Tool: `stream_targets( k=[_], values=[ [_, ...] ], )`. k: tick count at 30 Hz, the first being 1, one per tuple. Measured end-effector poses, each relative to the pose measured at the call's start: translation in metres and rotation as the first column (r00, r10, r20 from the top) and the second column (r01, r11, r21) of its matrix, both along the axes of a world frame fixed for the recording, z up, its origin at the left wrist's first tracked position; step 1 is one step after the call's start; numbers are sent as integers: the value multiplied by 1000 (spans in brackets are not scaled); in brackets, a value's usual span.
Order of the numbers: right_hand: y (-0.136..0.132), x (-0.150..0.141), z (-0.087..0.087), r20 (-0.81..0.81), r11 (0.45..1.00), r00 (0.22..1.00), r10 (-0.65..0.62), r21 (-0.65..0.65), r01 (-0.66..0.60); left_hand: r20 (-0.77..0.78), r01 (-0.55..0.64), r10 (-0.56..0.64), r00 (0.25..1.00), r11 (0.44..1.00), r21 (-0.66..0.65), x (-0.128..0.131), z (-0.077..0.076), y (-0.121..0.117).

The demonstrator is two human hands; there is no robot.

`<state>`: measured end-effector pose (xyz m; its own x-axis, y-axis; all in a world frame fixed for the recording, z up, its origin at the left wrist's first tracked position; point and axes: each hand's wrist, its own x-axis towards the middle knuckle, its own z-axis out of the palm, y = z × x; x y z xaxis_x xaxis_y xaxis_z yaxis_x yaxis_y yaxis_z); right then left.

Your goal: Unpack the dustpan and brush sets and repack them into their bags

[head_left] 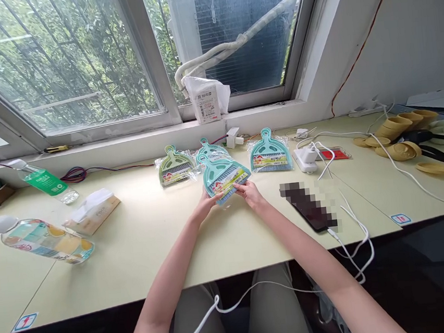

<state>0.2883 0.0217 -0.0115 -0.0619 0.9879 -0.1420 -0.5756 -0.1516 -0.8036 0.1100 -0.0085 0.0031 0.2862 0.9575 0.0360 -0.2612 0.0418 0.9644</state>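
Between my two hands is a teal mini dustpan and brush set (pixel 223 176) in clear wrap, tilted above the table. My left hand (pixel 205 203) grips its lower left edge. On its lower right edge, the fingers of my right hand (pixel 249 193) are closed. Behind it lies another teal dustpan set (pixel 209 148), partly hidden by the held one. A green dustpan set (pixel 175 167) rests to the left, and a further teal set (pixel 269 152) lies to the right, both in clear wrap with a printed label.
A phone (pixel 308 208) with a white charging cable (pixel 352 253) lies right of my hands. Left are a juice bottle (pixel 44 241), a water bottle (pixel 48 180) and a tissue pack (pixel 93 213). A white power adapter (pixel 306 159) and yellow cups (pixel 394 128) stand at right.
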Motion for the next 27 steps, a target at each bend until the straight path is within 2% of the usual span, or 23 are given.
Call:
stream_targets(
  k=[4, 6, 7, 9, 12, 18, 21, 24, 25, 27],
  values=[
    [1, 2, 3, -52, 990, 988, -142, -2, 142, 8, 281, -281, 960, 956, -90, 13, -1, -7],
    [2, 4, 5, -67, 987, 985, -160, 1, 161, 23, 326, -326, 945, 938, -119, 17, -1, -6],
    [2, 4, 6, -69, 987, 985, -158, 5, 158, 28, 287, -286, 958, 950, -125, 17, -2, -4],
    [2, 3, 6, -61, 990, 988, -142, 11, 143, 33, 132, -129, 991, 985, -110, 16, -2, 1],
    [-2, -2, 4, -53, 992, 991, -125, 11, 126, 44, -44, 47, 998, 997, -60, 11, -3, 7],
    [-6, -7, 1, -36, 988, 987, -154, -6, 154, 10, -76, 78, 997, 993, -84, 13, -6, 2],
    [0, 0, 0, -9, 1000, 1000, -19, 13, 19, -9, -113, 113, 994, 988, -108, 11, -7, 7],
    [6, 11, 2, 110, 986, 980, 164, 14, -166, 12, -159, 162, 987, 980, -121, 0, -7, 16],
    [7, 16, 3, 191, 984, 967, 170, 11, -176, 24, -199, 204, 979, 971, -130, -6, -6, 20],
    [8, 23, 6, 414, 991, 909, 51, 89, -96, 39, -299, 309, 950, 940, -164, -18, -5, 26]
  ],
)
